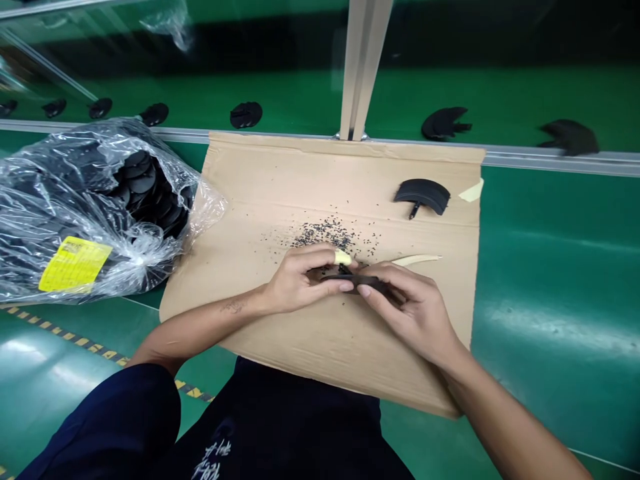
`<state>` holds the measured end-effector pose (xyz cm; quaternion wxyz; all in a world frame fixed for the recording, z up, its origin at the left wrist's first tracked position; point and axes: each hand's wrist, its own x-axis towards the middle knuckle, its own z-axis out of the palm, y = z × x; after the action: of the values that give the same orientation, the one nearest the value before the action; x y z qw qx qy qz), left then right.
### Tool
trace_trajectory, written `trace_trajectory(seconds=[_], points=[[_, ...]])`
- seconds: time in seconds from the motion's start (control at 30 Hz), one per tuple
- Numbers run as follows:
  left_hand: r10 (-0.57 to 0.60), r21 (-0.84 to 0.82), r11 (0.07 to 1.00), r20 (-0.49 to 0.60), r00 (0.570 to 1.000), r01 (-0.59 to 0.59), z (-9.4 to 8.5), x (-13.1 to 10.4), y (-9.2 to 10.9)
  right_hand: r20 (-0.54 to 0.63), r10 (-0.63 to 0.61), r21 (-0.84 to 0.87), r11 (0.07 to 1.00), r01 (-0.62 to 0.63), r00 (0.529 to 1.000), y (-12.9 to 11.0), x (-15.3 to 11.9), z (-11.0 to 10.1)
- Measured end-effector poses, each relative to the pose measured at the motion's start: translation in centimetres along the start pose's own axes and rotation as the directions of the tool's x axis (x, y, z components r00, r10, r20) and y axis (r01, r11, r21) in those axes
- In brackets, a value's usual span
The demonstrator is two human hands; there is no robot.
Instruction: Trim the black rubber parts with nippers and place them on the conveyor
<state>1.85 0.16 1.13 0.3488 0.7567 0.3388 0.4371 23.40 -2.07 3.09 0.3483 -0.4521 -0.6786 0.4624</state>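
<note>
Both hands grip one thin, curved black plastic part (357, 280) above the cardboard sheet (320, 333). My left hand (300, 277) pinches its left end between thumb and fingers; yellow tape wraps the index fingertip. On the right end, my right hand (413, 300) closes with its thumb in front and its fingers behind. A small black piece rises from the part near the left fingertips, its details too small to tell. Just beyond my hands lies a scatter of tiny black bits (327, 232). The underside of the part is partly hidden by my fingers.
A clear plastic bag (145, 260) full of black disc-like parts, with a yellow label (75, 265), stands at the left. Another curved black part with a stem (424, 193) and a strip of yellow tape (419, 259) lie on the cardboard. A metal-framed glass panel borders the back.
</note>
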Motion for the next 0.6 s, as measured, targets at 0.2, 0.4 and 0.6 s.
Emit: trace_trajectory(seconds=[0.2, 0.4, 0.6], points=[[0.158, 0.032, 0.987, 0.012, 0.987, -0.158, -0.18, 0.13, 0.0, -0.01, -0.227, -0.158, 0.962, 0.222, 0.974, 0.43, -0.17, -0.03], [0.254, 0.012, 0.967, 0.036, 0.966, -0.255, -0.44, 0.32, -0.03, 0.003, -0.444, -0.219, 0.874, 0.434, 0.896, 0.88, 0.09, 0.05], [0.313, 0.018, 0.949, 0.029, 0.949, -0.313, -0.37, 0.34, 0.09, 0.032, -0.445, -0.239, 0.866, 0.439, 0.895, 0.75, 0.09, -0.01]])
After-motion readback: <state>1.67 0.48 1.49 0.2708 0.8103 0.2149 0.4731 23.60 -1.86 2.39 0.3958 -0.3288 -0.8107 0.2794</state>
